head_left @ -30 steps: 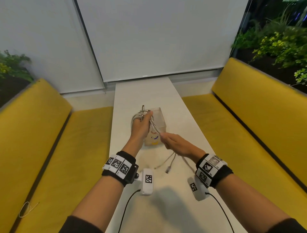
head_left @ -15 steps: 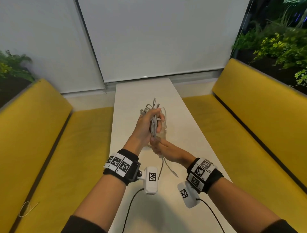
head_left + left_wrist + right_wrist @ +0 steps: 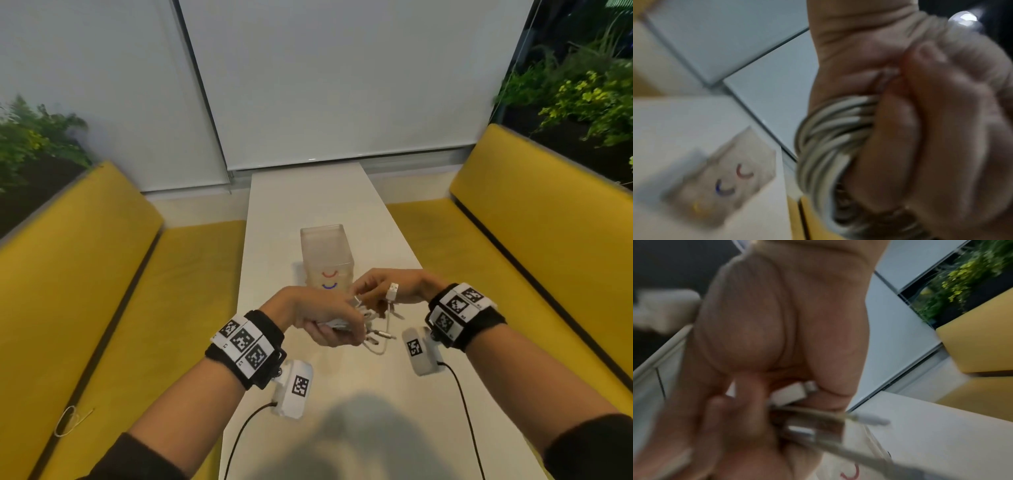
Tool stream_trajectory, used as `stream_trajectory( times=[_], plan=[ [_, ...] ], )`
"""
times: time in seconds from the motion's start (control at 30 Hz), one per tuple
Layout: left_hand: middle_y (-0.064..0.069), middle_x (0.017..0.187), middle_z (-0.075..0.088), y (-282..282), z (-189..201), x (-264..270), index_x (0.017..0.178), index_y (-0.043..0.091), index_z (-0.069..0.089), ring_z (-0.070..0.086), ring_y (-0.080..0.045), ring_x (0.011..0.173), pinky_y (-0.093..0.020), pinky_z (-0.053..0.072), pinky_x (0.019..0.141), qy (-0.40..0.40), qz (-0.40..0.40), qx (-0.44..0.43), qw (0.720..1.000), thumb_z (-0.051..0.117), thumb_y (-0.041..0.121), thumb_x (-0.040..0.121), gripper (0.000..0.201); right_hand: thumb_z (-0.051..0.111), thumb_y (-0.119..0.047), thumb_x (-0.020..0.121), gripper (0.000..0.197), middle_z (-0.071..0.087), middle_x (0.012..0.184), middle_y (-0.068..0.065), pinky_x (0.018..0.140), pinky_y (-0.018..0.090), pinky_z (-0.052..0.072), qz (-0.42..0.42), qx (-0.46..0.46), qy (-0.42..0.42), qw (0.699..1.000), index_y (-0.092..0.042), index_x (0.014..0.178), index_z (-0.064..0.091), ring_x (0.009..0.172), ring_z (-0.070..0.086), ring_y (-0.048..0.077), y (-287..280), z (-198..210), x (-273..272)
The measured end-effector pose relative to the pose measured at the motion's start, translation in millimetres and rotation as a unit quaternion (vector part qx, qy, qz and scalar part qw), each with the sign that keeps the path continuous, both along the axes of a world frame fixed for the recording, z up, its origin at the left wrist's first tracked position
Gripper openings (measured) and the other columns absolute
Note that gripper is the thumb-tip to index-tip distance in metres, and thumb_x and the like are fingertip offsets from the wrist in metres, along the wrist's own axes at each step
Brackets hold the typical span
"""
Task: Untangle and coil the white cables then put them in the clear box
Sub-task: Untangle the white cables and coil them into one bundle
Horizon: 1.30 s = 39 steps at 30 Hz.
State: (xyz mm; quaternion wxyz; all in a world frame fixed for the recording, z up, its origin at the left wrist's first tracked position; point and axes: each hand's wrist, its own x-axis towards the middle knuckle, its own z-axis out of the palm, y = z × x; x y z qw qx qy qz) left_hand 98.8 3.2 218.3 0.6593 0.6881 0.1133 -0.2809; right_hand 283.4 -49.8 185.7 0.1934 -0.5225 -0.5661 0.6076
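Observation:
My left hand (image 3: 330, 323) grips a coiled bundle of white cables (image 3: 344, 322) just above the table; the left wrist view shows the loops (image 3: 830, 129) wound round the curled fingers. My right hand (image 3: 380, 291) is close beside it and pinches the loose cable ends, with a white USB plug (image 3: 392, 294) standing up by its fingers. The right wrist view shows plugs (image 3: 795, 393) and cable strands held between thumb and fingers. More ends (image 3: 378, 337) dangle below the hands. The clear box (image 3: 325, 253) stands upright just beyond both hands, open at the top.
The narrow white table (image 3: 308, 205) runs away from me between two yellow benches (image 3: 102, 274) (image 3: 548, 222). A small loop of cord (image 3: 70, 419) lies on the left bench. White blinds close off the far end; plants stand in both corners.
Both hands have come down and towards me with the bundle, from in front of the box to just above the table. The right hand has moved from under the left hand to its right side.

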Motion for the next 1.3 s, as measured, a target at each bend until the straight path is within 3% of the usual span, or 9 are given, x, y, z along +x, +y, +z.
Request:
stream_trajectory(
  times=[0.07, 0.17, 0.37, 0.5, 0.7, 0.93, 1.07, 1.17, 1.3],
  plan=[
    [-0.004, 0.044, 0.035, -1.0, -1.2, 3.2, 0.056, 0.015, 0.043, 0.027, -0.018, 0.033, -0.020, 0.023, 0.040, 0.003, -0.004, 0.184, 0.983, 0.058, 0.021, 0.083, 0.031, 0.055, -0.022, 0.100, 0.034, 0.050, 0.067, 0.002, 0.047, 0.018, 0.040, -0.030, -0.011, -0.013, 0.999, 0.008, 0.114, 0.063, 0.049, 0.042, 0.006, -1.6, 7.2, 2.4],
    [-0.003, 0.052, 0.043, 1.5, -10.7, 10.8, 0.047, 0.026, 0.046, 0.036, -0.024, 0.047, -0.032, 0.032, 0.050, -0.018, 0.033, 0.323, 0.946, 0.061, 0.030, 0.084, 0.040, 0.057, -0.041, 0.092, 0.048, 0.040, 0.069, 0.007, 0.051, 0.027, 0.032, -0.070, -0.002, 0.003, 0.998, 0.002, 0.111, 0.064, 0.054, 0.036, 0.012, -4.8, 5.8, 5.3],
    [0.001, 0.090, 0.067, 6.8, -39.7, 21.3, 0.087, 0.018, 0.065, 0.060, -0.022, 0.085, -0.030, 0.043, 0.066, -0.079, 0.035, 0.566, 0.820, 0.057, 0.043, 0.088, 0.026, 0.029, -0.069, 0.095, 0.079, 0.056, 0.078, 0.001, 0.060, 0.020, 0.037, -0.115, 0.057, -0.033, 0.991, -0.003, 0.127, 0.057, 0.063, 0.049, 0.007, -7.3, 0.8, -20.3],
    [0.000, 0.124, 0.065, 5.8, -45.2, 27.1, 0.121, 0.022, 0.065, 0.061, -0.023, 0.111, -0.028, 0.042, 0.081, -0.110, 0.047, 0.654, 0.747, 0.052, 0.039, 0.091, 0.037, 0.035, -0.066, 0.094, 0.064, 0.037, 0.129, 0.006, 0.104, 0.033, 0.041, -0.201, 0.116, -0.195, 0.953, -0.016, 0.133, 0.050, 0.120, 0.049, 0.023, -5.5, -14.4, -38.2],
    [0.000, 0.103, 0.073, 2.8, -51.7, 25.1, 0.112, 0.021, 0.067, 0.068, -0.022, 0.095, -0.031, 0.048, 0.077, -0.109, 0.078, 0.712, 0.689, 0.051, 0.044, 0.092, 0.034, 0.019, -0.080, 0.087, 0.065, 0.060, 0.118, 0.008, 0.104, 0.053, 0.040, -0.341, 0.146, -0.166, 0.914, -0.030, 0.108, 0.055, 0.116, 0.051, 0.033, -9.9, -37.6, -54.8],
    [0.001, 0.098, 0.074, -5.9, -52.5, 25.7, 0.098, 0.021, 0.072, 0.069, -0.020, 0.089, -0.028, 0.038, 0.070, -0.084, 0.064, 0.736, 0.668, 0.057, 0.047, 0.092, 0.031, 0.016, -0.070, 0.094, 0.069, 0.072, 0.100, 0.012, 0.082, 0.044, 0.059, -0.343, 0.167, -0.103, 0.919, -0.021, 0.118, 0.058, 0.086, 0.070, 0.027, -15.6, -53.8, -54.9],
    [0.001, 0.098, 0.073, -6.7, -50.1, 28.1, 0.099, 0.020, 0.072, 0.069, -0.021, 0.093, -0.029, 0.037, 0.071, -0.070, 0.053, 0.733, 0.674, 0.061, 0.049, 0.089, 0.033, 0.023, -0.072, 0.093, 0.062, 0.066, 0.121, 0.001, 0.092, 0.037, 0.055, -0.365, 0.147, -0.026, 0.919, -0.033, 0.127, 0.058, 0.105, 0.065, 0.018, -12.8, -57.4, -54.2],
    [-0.001, 0.099, 0.073, -2.1, -59.3, 27.8, 0.098, 0.018, 0.071, 0.067, -0.022, 0.092, -0.030, 0.039, 0.070, -0.051, 0.038, 0.714, 0.697, 0.065, 0.030, 0.086, 0.018, 0.025, -0.053, 0.103, 0.038, 0.061, 0.111, -0.004, 0.072, 0.021, 0.049, -0.356, 0.170, -0.056, 0.917, -0.031, 0.113, 0.054, 0.089, 0.061, 0.010, -13.1, -57.1, -56.9],
    [-0.003, 0.106, 0.072, 4.0, -76.4, 23.8, 0.108, 0.014, 0.068, 0.067, -0.023, 0.095, -0.031, 0.046, 0.077, -0.087, 0.052, 0.714, 0.693, 0.068, 0.028, 0.085, 0.026, 0.029, -0.043, 0.105, 0.024, 0.061, 0.107, 0.001, 0.087, 0.034, 0.052, -0.342, 0.199, -0.118, 0.911, -0.039, 0.092, 0.049, 0.096, 0.060, 0.020, -11.6, -59.4, -54.3]
  ],
)
